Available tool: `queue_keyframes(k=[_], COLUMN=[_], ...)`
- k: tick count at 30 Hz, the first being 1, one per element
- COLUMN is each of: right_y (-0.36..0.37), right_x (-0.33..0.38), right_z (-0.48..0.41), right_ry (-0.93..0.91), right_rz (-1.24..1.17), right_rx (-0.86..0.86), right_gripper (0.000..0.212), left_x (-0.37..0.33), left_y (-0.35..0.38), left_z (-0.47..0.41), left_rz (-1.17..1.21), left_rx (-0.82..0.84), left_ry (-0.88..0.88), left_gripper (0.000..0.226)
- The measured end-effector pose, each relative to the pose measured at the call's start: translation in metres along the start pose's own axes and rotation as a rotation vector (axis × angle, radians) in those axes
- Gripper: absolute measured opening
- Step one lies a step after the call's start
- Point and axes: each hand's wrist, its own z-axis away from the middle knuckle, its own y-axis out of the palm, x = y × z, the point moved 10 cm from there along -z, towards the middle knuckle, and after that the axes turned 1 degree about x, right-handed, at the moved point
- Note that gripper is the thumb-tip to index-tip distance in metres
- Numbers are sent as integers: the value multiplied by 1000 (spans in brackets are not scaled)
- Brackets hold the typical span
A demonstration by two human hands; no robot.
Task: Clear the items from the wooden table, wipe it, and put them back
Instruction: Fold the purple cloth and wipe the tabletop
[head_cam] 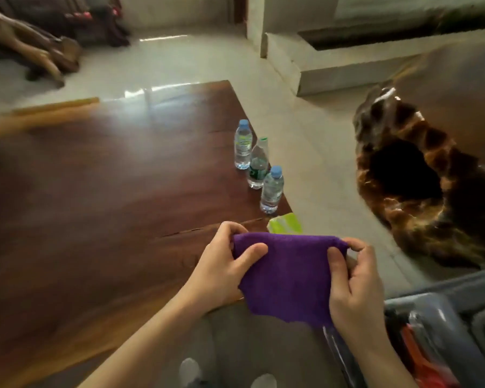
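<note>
2 hands (289, 275) pinch purple cloth (286, 278) taut | 3 bottles (259, 166) on wooden table (109, 177)

- The bench (109, 177) was dark wood, polished and glossy, reflecting window light.
- The cloth (286, 275) in my hands was purple, soft, matt and fuzzy.
- Three bottles (271, 190) were clear, shiny plastic.
- The floor (305, 130) looked smooth and pale, with a slight sheen.
- The carved stump (420, 197) looked like lacquered, knotty wood.

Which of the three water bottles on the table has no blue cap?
The middle bottle: green label, pale greenish cap, leaning slightly. The far bottle and the near bottle both carry blue caps.
</note>
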Motion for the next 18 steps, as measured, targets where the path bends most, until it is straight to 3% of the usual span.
queue_keyframes(k=[2,5,7,10,15,18], right_y=[51,116,159,212,264,279], right_x=[-10,-31,-47,-70,-108,-129], right_z=[3,13,27,55,82,80], right_ry=[37,130,209,316,295,275], right_rz=[-12,-80,-127,-165,-37,48], right_rx=[77,183,293,447,574,574], right_gripper=[10,8,10,29,46,48], left_x=[45,99,130,168,223,250], left_y=[-30,-69,-94,-120,-135,-128], left_z=[13,36,53,74,91,79], left_rz=[182,219,169,40,-203,-223], left_rx=[-6,-79,-169,-262,-329,-302], left_ry=[-139,-242,-276,-300,-371,-426], left_gripper=[48,34,17,5,17,9])
